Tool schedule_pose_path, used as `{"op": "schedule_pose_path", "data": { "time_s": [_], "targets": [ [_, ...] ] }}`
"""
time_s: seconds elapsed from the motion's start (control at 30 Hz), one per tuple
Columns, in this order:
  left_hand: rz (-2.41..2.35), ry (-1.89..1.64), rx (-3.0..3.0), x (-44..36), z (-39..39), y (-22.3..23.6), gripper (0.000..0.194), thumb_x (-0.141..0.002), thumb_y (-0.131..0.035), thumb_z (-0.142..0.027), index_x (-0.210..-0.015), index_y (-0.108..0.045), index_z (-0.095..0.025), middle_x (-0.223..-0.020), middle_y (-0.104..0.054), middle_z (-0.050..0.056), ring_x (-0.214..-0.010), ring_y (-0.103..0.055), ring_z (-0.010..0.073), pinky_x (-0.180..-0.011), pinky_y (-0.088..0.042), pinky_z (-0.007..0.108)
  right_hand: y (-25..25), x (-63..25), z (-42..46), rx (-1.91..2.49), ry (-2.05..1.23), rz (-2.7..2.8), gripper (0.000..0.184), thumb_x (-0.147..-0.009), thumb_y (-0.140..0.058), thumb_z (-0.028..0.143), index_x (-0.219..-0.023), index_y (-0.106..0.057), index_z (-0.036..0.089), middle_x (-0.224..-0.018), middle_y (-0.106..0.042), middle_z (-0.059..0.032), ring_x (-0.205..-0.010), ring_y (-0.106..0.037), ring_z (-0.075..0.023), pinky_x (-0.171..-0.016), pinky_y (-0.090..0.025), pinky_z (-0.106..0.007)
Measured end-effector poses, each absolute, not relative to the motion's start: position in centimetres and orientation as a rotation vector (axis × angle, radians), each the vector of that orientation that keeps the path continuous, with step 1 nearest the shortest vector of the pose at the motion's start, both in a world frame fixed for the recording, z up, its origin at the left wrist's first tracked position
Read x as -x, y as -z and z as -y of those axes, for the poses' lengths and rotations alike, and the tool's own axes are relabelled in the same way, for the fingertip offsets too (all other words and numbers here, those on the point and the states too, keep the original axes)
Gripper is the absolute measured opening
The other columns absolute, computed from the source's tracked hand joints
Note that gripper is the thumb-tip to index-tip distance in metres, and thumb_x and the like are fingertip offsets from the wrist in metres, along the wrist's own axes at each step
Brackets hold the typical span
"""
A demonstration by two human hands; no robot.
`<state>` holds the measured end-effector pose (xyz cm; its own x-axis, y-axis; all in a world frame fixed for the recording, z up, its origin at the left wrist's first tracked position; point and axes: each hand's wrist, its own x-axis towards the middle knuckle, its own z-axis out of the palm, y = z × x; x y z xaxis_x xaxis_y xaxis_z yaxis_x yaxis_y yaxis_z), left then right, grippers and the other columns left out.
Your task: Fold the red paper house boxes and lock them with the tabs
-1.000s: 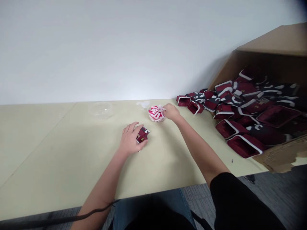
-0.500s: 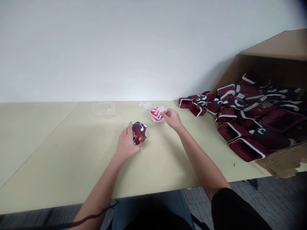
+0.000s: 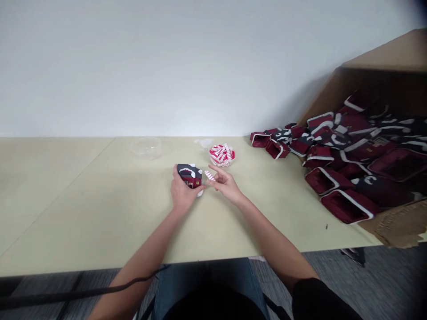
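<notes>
My left hand (image 3: 182, 189) grips a small maroon house-shaped box (image 3: 189, 176) with a dark, white-patched roof and yellow windows. My right hand (image 3: 225, 182) is close beside it, pinching a red-and-white striped strip (image 3: 210, 176) at its fingertips. The strip's tip nearly meets the house's side. Just behind the hands, a heap of similar striped strips (image 3: 221, 155) lies on the pale yellow-green table (image 3: 100, 213), apart from both hands. The house's far side is hidden.
A clear plastic dish (image 3: 145, 148) and a scrap of white film (image 3: 203, 142) lie at the table's back. At right, a tipped cardboard box (image 3: 376, 84) spills several maroon house-shaped boxes (image 3: 320, 180) onto the table. A dark cable crosses my left forearm.
My right hand has moved left from the striped heap to the house, bringing a strip with it. The house has turned in my left hand.
</notes>
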<state>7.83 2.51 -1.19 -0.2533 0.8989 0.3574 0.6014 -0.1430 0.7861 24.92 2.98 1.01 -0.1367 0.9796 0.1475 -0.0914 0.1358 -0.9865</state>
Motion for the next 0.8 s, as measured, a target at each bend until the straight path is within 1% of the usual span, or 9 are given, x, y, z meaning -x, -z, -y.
{"op": "schedule_pose_path", "data": {
  "time_s": [0.1,0.2,0.27,0.33,0.4,0.47,0.53,0.63,0.8],
  "targets": [
    [-1.787,-1.386,-1.745,-8.6,-3.6,1.6,0.112,-0.061,-0.084,-0.043,-0.149,-0.020,-0.018,-0.132,-0.057,0.019,-0.124,-0.055,0.0367,-0.104,-0.044,0.053,-0.1,-24.4,-2.8,0.960,-1.238,1.364,0.067,-0.062,-0.082,0.051,-0.120,-0.065,0.024,-0.061,-0.043,0.0083,-0.054,-0.040,-0.0095,-0.055,-0.034,-0.026],
    [-1.679,-1.388,-1.869,-8.8,-3.9,2.3,0.097,-0.071,-0.074,-0.035,-0.150,-0.019,-0.017,-0.143,-0.047,0.022,-0.133,-0.047,0.0375,-0.111,-0.036,0.056,0.8,-24.0,-2.8,0.966,-1.205,1.384,0.055,-0.067,-0.078,0.053,-0.113,-0.067,0.025,-0.064,-0.048,0.0059,-0.058,-0.046,-0.0115,-0.056,-0.037,-0.026],
    [-1.609,-1.388,-1.894,-8.5,-3.9,2.7,0.092,-0.075,-0.069,-0.030,-0.151,-0.020,-0.018,-0.145,-0.046,0.021,-0.133,-0.046,0.0362,-0.111,-0.037,0.056,1.3,-23.9,-2.8,0.973,-1.184,1.388,0.049,-0.069,-0.078,0.052,-0.109,-0.066,0.025,-0.068,-0.052,0.0053,-0.059,-0.049,-0.0117,-0.058,-0.040,-0.026],
    [-1.580,-1.387,-1.851,-7.9,-3.9,2.9,0.089,-0.074,-0.070,-0.029,-0.150,-0.025,-0.019,-0.141,-0.050,0.018,-0.129,-0.051,0.0347,-0.108,-0.041,0.055,1.7,-23.8,-2.8,0.983,-1.178,1.384,0.049,-0.067,-0.081,0.048,-0.107,-0.064,0.025,-0.071,-0.056,0.0055,-0.059,-0.052,-0.0114,-0.058,-0.041,-0.026],
    [-1.587,-1.372,-1.802,-7.1,-4.0,2.8,0.087,-0.070,-0.075,-0.033,-0.145,-0.035,-0.020,-0.134,-0.056,0.017,-0.122,-0.056,0.0341,-0.102,-0.048,0.053,2.0,-23.7,-2.7,1.001,-1.189,1.364,0.052,-0.063,-0.084,0.045,-0.106,-0.062,0.025,-0.072,-0.059,0.0053,-0.058,-0.053,-0.0118,-0.058,-0.042,-0.026],
    [-1.584,-1.354,-1.779,-6.4,-4.2,2.6,0.086,-0.064,-0.080,-0.033,-0.140,-0.043,-0.019,-0.128,-0.061,0.016,-0.114,-0.061,0.0330,-0.097,-0.052,0.051,2.3,-23.5,-2.6,1.025,-1.198,1.335,0.055,-0.060,-0.086,0.045,-0.104,-0.060,0.024,-0.070,-0.061,0.0051,-0.057,-0.053,-0.0123,-0.057,-0.042,-0.026],
    [-1.526,-1.337,-1.773,-5.9,-4.3,2.2,0.083,-0.062,-0.081,-0.030,-0.137,-0.047,-0.019,-0.124,-0.063,0.015,-0.107,-0.065,0.0300,-0.092,-0.056,0.046,2.4,-23.3,-2.5,1.043,-1.205,1.308,0.056,-0.058,-0.087,0.044,-0.101,-0.059,0.023,-0.067,-0.062,0.0054,-0.055,-0.051,-0.0116,-0.056,-0.041,-0.026],
    [-1.448,-1.307,-1.748,-5.6,-4.2,1.7,0.076,-0.062,-0.080,-0.030,-0.132,-0.052,-0.019,-0.121,-0.064,0.013,-0.096,-0.068,0.0254,-0.086,-0.059,0.042,2.4,-22.9,-2.5,1.060,-1.203,1.255,0.056,-0.055,-0.088,0.044,-0.098,-0.059,0.022,-0.066,-0.064,0.0049,-0.052,-0.050,-0.0100,-0.054,-0.039,-0.025],
    [-1.514,-1.355,-1.699,-6.3,-3.8,0.8,0.071,-0.060,-0.081,-0.040,-0.124,-0.059,-0.018,-0.111,-0.069,0.010,-0.086,-0.069,0.0228,-0.079,-0.061,0.039,2.2,-22.8,-2.6,1.088,-1.160,1.171,0.053,-0.055,-0.087,0.044,-0.095,-0.062,0.020,-0.067,-0.067,0.0026,-0.054,-0.052,-0.0113,-0.057,-0.042,-0.026]
  ]
}}
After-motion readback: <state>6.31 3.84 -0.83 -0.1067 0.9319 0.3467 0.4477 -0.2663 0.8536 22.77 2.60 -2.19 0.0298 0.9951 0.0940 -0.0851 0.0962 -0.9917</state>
